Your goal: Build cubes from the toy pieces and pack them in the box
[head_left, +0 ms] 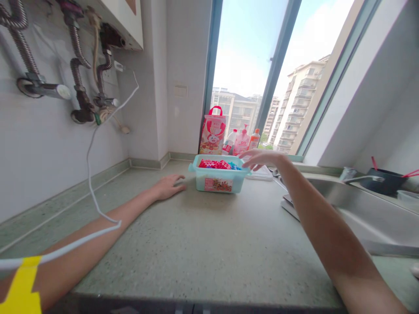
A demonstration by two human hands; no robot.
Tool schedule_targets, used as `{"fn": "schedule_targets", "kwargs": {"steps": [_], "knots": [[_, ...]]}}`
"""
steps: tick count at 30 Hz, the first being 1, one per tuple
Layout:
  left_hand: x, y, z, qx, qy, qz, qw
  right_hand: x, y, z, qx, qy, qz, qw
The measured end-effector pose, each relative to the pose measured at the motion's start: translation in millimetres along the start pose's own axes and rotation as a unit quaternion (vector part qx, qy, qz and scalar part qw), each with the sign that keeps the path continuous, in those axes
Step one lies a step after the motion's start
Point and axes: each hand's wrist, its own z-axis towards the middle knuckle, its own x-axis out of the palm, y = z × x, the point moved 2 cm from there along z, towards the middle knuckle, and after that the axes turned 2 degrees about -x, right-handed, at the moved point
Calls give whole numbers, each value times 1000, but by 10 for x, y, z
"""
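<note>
Both hands are extended across a speckled grey-green countertop towards a teal plastic tub. Left hand is laid flat on the counter, palm down and fingers spread, just beside the tub's left wall; whether it touches the tub cannot be told. Right hand is held over the tub's right rim with the fingers loosely splayed and nothing gripped in them; contact with the rim cannot be confirmed. The tub is thus placed between the two hands, near the back of the counter, with nothing standing in the way of either hand.

The tub is seen open and filled with small red pieces on the left and blue pieces on the right; a printed label is borne on its front wall.

Behind the tub, against the window, a red-and-white handled bag is stood upright, with three bottles just beside it. A flat clear lid is noted lying just right of the tub. A steel sink with a tap is set further right, and a dark pan is placed beyond it. A white cable is hung from the wall fittings and draped over the left forearm.
</note>
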Motion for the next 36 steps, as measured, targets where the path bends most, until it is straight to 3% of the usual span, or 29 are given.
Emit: {"fn": "schedule_targets", "kwargs": {"steps": [3,8,10,13,14,16,17,21,27,32,36], "knots": [[3,14,-5,-1,-8,-11,1000,253,109,99,6,47,83,995],[40,81,17,11,-27,13,999,535,93,268,-29,-3,113,993],[52,98,26,17,-33,14,999,625,-41,307,-20,-71,98,992],[58,102,28,14,-32,3,999,805,-403,296,27,-219,33,975],[58,98,26,13,-31,-3,999,877,-555,282,42,-262,9,964],[55,88,21,9,-29,-12,999,989,-857,248,71,-379,-116,915],[54,84,18,7,-27,-14,1000,1037,-1003,252,81,-399,-153,901],[57,76,11,5,-28,-6,1000,1068,-1435,385,112,-411,-207,881],[64,84,1,-6,-20,-1,1000,976,-1732,720,136,-340,-278,888],[76,115,18,-6,-17,-10,1000,963,-1813,813,137,-336,-271,892],[16,179,77,-32,-23,-77,996,957,-1667,706,106,-362,-270,886]]}}
